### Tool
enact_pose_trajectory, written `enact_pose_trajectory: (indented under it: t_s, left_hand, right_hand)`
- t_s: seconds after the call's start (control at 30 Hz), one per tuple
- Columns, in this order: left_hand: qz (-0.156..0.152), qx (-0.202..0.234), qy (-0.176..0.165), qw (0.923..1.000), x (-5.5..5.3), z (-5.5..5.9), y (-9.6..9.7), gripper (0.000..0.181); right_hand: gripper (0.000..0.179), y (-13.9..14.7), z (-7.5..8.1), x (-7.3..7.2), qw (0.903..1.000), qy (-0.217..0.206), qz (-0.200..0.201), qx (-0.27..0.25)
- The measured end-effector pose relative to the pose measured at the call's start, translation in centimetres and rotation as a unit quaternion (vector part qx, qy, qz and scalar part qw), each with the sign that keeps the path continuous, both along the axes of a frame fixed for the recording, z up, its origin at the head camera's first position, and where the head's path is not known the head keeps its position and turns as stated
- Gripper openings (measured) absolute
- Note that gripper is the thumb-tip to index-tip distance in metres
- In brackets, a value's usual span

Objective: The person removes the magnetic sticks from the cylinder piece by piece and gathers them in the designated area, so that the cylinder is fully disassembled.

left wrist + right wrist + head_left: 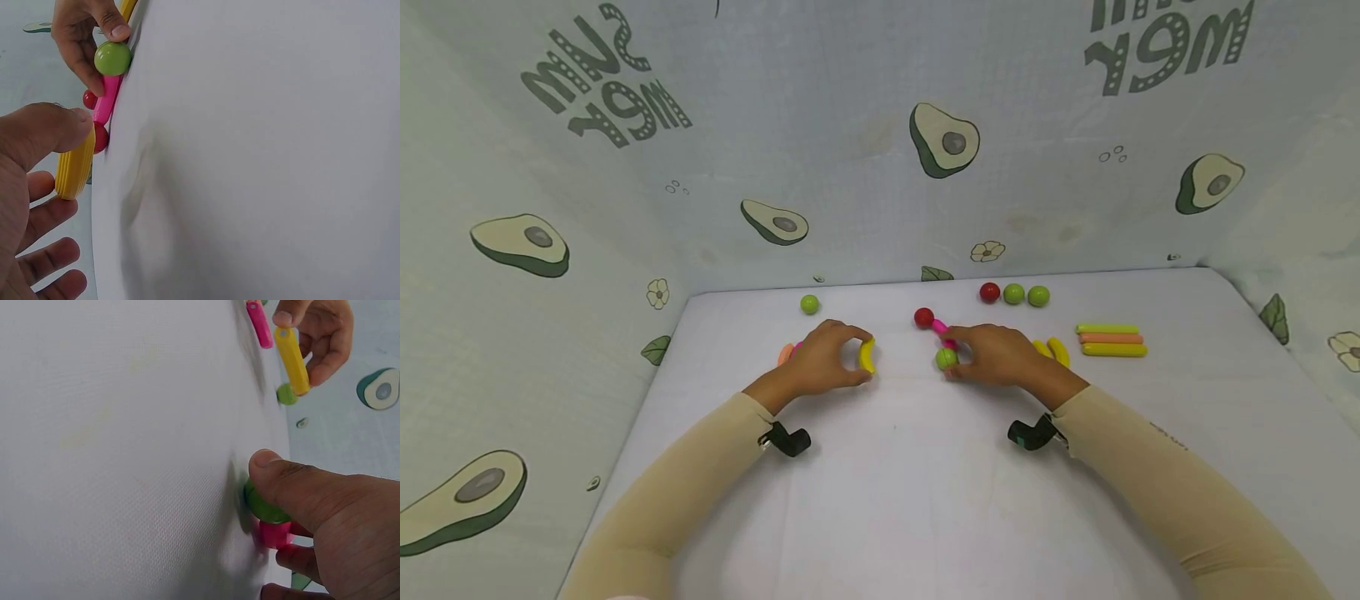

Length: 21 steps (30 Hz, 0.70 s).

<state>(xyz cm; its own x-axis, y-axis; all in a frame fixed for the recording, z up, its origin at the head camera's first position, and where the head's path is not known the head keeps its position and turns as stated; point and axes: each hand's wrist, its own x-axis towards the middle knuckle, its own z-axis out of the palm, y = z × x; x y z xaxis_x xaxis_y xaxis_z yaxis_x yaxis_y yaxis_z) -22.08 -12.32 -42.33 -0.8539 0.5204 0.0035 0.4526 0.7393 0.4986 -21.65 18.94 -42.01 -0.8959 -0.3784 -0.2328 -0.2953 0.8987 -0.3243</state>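
Note:
My left hand (826,360) pinches a yellow curved toy piece (867,355) between thumb and fingers, raised above the white table. To its right, a pink stick (939,327) lies with a red ball (923,317) at its far end and a light green ball (946,359) at its near end. My right hand (1000,354) grips that green ball, thumb on the near side and fingers by the stick. In the right wrist view the thumb covers part of the green ball (267,503), with the pink piece (275,534) just beyond.
Behind the left hand are an orange piece (786,354), partly hidden, and a green ball (809,304). Farther back right sit a red ball (989,292) and two green balls (1013,293). Yellow curved pieces (1059,352) and coloured sticks (1112,338) lie right of the right hand.

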Motion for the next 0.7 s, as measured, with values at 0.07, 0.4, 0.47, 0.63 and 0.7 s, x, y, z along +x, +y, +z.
enact_pose_trajectory:
  t_s: [0.07, 0.4, 0.47, 0.63, 0.7]
  left_hand:
    - [0.003, 0.003, -0.006, 1.0000, 0.0, 0.1, -0.5, 0.060]
    - [0.019, -0.003, -0.027, 0.9994, 0.0, 0.6, -2.8, 0.063]
    - [0.025, -0.005, -0.030, 0.9992, 0.0, 0.8, -3.2, 0.062]
    - [0.040, -0.009, -0.037, 0.9985, 0.1, 1.1, -4.3, 0.062]
    - [0.047, -0.007, -0.042, 0.9980, 0.1, 1.2, -4.9, 0.062]
  right_hand:
    - [0.081, 0.0, 0.0, 0.0, 1.0000, 0.001, 0.001, 0.000]
    - [0.081, 0.1, 0.0, 0.1, 1.0000, -0.004, 0.000, 0.000]
    - [0.080, 0.1, -0.1, 0.1, 1.0000, -0.004, 0.000, -0.002]
    - [0.081, 0.1, -0.1, 0.1, 1.0000, -0.002, 0.000, -0.002]
    - [0.081, 0.1, -0.2, 0.1, 1.0000, 0.000, 0.000, -0.002]
